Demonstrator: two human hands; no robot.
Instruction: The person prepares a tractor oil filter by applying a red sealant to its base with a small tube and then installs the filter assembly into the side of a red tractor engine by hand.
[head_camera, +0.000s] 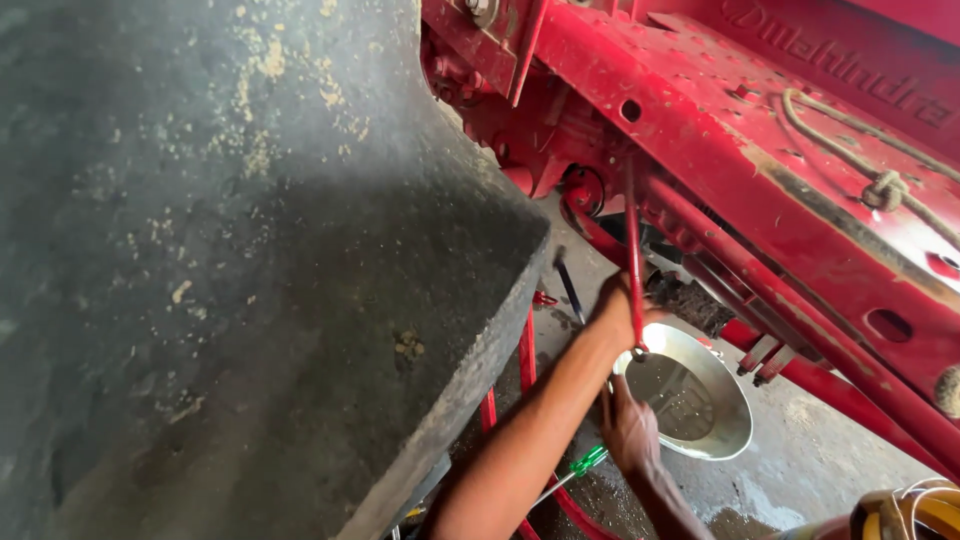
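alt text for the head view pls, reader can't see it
Seen from above, a person's left hand grips a red rod under a red vehicle frame, while the right hand touches the rim of a shiny metal pan on the concrete floor. A large dusty tyre fills the left; a green-handled screwdriver lies beneath the arms.

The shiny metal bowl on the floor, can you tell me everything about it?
The bowl is round, shallow and silvery, like steel. It sits upright on the grey concrete floor under the red machine. Some dark liquid pools inside it. The right hand touches its near rim, and the left hand grips a thin red rod just above it.
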